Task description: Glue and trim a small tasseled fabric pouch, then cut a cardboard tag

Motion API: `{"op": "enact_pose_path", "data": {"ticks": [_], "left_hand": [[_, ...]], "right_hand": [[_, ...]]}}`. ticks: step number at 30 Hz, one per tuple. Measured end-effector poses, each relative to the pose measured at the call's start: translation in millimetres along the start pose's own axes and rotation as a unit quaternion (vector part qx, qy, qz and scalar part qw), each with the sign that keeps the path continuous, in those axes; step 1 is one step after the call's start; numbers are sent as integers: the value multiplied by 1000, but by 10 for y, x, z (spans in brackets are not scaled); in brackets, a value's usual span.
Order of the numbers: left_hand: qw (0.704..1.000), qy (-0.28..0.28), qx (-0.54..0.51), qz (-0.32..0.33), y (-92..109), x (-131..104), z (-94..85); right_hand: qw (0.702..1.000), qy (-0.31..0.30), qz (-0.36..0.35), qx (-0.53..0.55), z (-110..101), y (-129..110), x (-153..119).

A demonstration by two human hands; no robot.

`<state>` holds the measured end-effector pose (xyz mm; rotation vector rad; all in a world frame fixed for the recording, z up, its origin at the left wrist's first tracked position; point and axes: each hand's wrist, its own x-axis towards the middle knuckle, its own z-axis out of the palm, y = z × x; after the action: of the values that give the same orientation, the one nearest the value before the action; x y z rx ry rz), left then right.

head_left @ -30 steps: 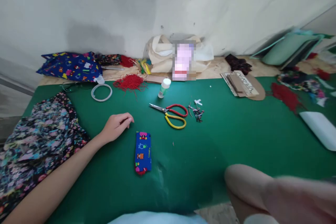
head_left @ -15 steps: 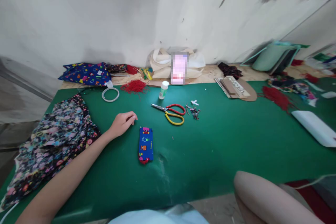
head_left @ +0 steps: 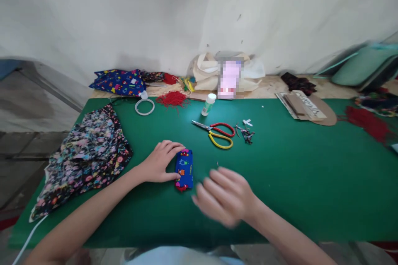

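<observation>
A small blue fabric pouch point(head_left: 186, 165) with cartoon prints lies flat on the green table, red showing at its near end. My left hand point(head_left: 161, 160) rests at its left side, thumb and fingers spread apart, fingertips touching the top corner and left edge. To the right of the pouch, my right hand point(head_left: 225, 196) is over the table with its fingers curled. Motion blurs it, and whether anything is inside cannot be seen. Beyond the hands lie scissors point(head_left: 214, 132) with one red and one yellow handle.
A glue bottle point(head_left: 208, 104) stands behind the scissors, with small scraps point(head_left: 246, 132) to their right. Floral cloth point(head_left: 87, 159) covers the left side. Red threads point(head_left: 172, 99), a white ring point(head_left: 144, 107), a propped phone point(head_left: 230, 78) and cardboard pieces point(head_left: 301, 107) sit farther back.
My left hand has moved right and opened onto the pouch. My right hand has come into view from the lower right. The camera view has turned slightly left.
</observation>
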<state>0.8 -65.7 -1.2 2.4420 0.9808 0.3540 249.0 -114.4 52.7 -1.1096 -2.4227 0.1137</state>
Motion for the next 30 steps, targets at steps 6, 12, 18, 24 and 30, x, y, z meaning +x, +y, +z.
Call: {"op": "enact_pose_path", "data": {"ticks": [6,12,18,24,30], "left_hand": [[999,-21,19,-20,27,5,18],[997,-7,-7,-73,167,-22,37],[994,16,-28,-107,233,-34,73],[970,116,-172,-126,179,-14,119],[849,108,-463,-229,33,334,48]], "right_hand": [[974,-162,141,-69,430,219,269],[969,-147,198,28,510,250,179],[959,-94,224,146,559,193,160],[915,-16,240,323,596,219,184],[793,21,327,514,629,258,370]]}}
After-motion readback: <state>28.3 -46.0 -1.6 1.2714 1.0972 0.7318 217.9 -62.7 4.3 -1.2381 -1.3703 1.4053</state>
